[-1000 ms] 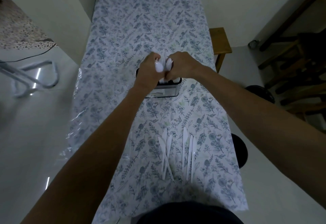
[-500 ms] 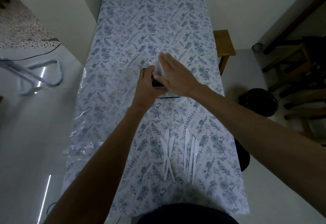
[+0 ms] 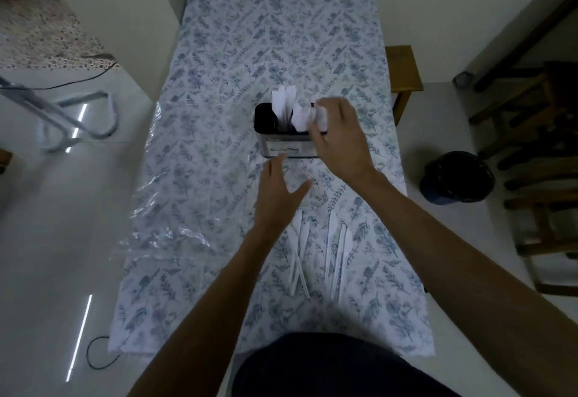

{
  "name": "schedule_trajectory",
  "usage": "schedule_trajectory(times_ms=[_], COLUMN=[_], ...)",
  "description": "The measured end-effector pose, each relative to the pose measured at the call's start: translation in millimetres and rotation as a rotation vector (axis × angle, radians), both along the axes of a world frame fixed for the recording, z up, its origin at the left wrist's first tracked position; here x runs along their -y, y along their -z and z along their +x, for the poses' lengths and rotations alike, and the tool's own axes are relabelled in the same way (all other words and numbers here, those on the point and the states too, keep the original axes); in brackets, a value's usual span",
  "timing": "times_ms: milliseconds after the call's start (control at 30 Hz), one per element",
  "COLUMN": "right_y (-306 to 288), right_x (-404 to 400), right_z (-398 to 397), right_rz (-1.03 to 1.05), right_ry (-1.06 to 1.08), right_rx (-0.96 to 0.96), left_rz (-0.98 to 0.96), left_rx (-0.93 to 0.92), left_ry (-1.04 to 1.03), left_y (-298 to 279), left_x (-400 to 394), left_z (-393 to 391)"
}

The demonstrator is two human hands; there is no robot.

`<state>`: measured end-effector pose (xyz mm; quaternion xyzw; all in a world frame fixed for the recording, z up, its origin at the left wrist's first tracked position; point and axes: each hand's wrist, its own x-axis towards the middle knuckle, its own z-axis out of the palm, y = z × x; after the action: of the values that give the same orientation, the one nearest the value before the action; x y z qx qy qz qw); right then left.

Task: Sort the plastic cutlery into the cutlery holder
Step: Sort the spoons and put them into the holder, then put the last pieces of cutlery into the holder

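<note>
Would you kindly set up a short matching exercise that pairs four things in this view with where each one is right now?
Things:
1. cutlery holder
2. loose knives
3. left hand
4. right hand

Places:
A. lying flat on the tablecloth, near the person
B. open over the tablecloth, just in front of the holder
C. at the holder's right end, among the white cutlery
D. standing upright mid-table, white cutlery sticking out of it

Pairs: 1-D, 2-A, 3-B, 4-C

Black cutlery holder [image 3: 283, 140] upright, white cutlery inside — loose knives [image 3: 319, 256] lying nearer.
</note>
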<state>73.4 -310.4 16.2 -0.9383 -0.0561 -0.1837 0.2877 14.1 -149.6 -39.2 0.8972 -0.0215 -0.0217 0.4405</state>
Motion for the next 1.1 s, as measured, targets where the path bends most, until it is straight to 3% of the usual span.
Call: schedule_trajectory(times_ms=[100, 200, 300, 567, 700, 767, 900, 1000, 1100], right_y=[33.4, 83.6, 107.8, 84.9, 58.8, 59.8, 84.3, 99.4, 103.8], right_x=[19.3, 23.2, 21.8, 39.4, 14.7, 3.3, 13.9, 17.1, 18.9], right_z=[-73.0, -157.1, -207.0, -219.3, -227.4, -229.5, -221.6, -215.1, -208.3], right_rz=[0.172, 0.084, 0.049, 0.311, 0.165, 0.11, 0.223, -0.081, -0.106], right_ry=[0.226, 0.32, 0.315, 0.35, 0.094, 0.001, 0.206, 0.242, 0.263], right_rx=[-0.272, -0.729, -0.915, -0.884, -0.807, -0.745, -0.764, -0.83, -0.844], left_rz=[-0.052, -0.119, -0.155, -0.183, -0.586, -0.657, -0.677, -0.752, -0.794], left_rx=[-0.136, -0.251, -0.341, -0.459, -0.732, -0.725, -0.667, -0.661, -0.71], left_ry=[-0.031, -0.052, -0.026, 0.035, -0.037, -0.058, -0.206, -0.304, -0.378], left_y=[11.2, 27.9, 37.7, 45.9, 37.4, 38.2, 51.1, 47.5, 41.3], left_x=[5.0, 10.1, 14.8, 30.2, 38.0, 38.7, 26.2, 19.0, 19.9], left_z=[-39.6, -80.6, -109.2, -133.4, -130.7, -134.4, -137.5, -136.2, -129.4])
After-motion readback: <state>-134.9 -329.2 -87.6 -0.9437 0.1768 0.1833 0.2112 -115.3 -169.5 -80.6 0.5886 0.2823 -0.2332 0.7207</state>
